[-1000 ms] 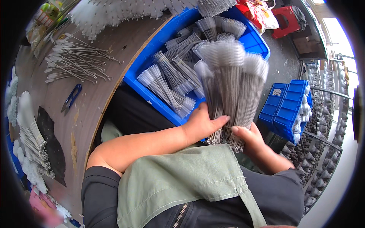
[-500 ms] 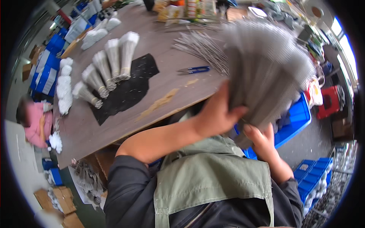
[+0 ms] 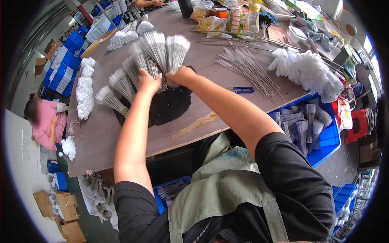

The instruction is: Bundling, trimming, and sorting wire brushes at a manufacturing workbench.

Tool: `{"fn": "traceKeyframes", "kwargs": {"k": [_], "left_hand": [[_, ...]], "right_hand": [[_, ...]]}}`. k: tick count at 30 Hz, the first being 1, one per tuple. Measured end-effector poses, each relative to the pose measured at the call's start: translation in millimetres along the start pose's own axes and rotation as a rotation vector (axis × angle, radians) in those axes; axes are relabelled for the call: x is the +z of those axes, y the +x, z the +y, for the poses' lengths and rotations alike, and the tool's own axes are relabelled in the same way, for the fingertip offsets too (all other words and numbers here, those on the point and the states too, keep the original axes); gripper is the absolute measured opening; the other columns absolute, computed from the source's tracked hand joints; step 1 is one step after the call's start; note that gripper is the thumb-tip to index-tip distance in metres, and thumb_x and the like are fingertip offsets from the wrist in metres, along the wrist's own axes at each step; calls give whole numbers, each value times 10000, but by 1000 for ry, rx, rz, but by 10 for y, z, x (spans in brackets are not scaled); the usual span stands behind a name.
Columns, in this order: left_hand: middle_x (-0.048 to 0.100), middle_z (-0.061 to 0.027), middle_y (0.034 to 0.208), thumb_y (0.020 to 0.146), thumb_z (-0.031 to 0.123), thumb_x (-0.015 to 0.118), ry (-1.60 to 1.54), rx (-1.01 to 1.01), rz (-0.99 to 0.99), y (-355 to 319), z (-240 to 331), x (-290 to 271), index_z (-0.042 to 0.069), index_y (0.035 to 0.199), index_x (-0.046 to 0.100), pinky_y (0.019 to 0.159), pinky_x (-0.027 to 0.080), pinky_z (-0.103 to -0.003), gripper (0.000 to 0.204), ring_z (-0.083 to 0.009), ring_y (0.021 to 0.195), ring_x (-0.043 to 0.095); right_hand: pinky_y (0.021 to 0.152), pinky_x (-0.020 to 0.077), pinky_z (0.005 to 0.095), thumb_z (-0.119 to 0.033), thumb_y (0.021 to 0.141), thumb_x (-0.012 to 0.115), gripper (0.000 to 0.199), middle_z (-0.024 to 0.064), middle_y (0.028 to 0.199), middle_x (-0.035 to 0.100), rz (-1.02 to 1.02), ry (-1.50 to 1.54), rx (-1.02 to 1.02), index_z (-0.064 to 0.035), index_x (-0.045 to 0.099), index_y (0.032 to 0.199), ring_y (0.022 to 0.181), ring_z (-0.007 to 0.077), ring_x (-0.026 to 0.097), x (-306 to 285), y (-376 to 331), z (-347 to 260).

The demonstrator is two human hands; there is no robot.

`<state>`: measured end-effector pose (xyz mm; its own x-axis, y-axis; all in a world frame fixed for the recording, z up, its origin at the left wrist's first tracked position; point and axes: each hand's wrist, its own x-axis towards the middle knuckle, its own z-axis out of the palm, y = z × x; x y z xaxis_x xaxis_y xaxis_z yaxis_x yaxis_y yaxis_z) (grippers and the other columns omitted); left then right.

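The bundles (image 3: 154, 46) are fanned on the tabletop (image 3: 97, 137), between the left grip (image 3: 149, 83) and right grip (image 3: 183, 76) and farther left. Both grips are part-curled against the wire ends; whether either holds fast cannot be told. A cloth (image 3: 174, 107) lies bodyward of the grips, snips (image 3: 244, 90) right of the right grip, a bin (image 3: 331, 149) farther right.

Over on the left, a person in pink (image 3: 52, 122), stacked blue crates (image 3: 72, 60) beyond, cardboard boxes (image 3: 68, 205) below; across to the right, a red stool (image 3: 355, 124) and a round fan (image 3: 351, 29)!
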<state>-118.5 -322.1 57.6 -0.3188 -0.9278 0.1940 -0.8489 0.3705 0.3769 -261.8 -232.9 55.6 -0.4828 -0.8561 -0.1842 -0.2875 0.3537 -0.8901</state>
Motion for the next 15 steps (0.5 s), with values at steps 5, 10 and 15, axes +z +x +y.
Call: {"fn": "traceKeyframes", "kwargs": {"k": [5,10,15], "left_hand": [[262,-406,1382,849,467,575,-1,86,99,-42,-164,230,-149,1387,173,1085,295,-435,911,-476,1309,306],[366,-345,1363,866,401,578,55,239,150,-200,-121,209,-71,1389,288,1079,293,-449,762,-442,1300,344],[488,-253,1302,861,216,649,-115,532,295,-983,307,23,-40,1307,440,1026,359,-413,555,-377,1208,473]], "right_hand": [[916,469,391,-503,761,630,654,276,1085,614,12,-163,-9,83,626,1052,1060,355,595,24,82,321],[833,495,416,-473,775,673,532,211,994,648,70,-444,-457,-5,656,1027,956,334,628,-815,-634,373],[713,514,364,-232,811,677,219,138,859,670,470,-142,-703,-36,686,907,784,278,650,-2295,-1916,1085]]}}
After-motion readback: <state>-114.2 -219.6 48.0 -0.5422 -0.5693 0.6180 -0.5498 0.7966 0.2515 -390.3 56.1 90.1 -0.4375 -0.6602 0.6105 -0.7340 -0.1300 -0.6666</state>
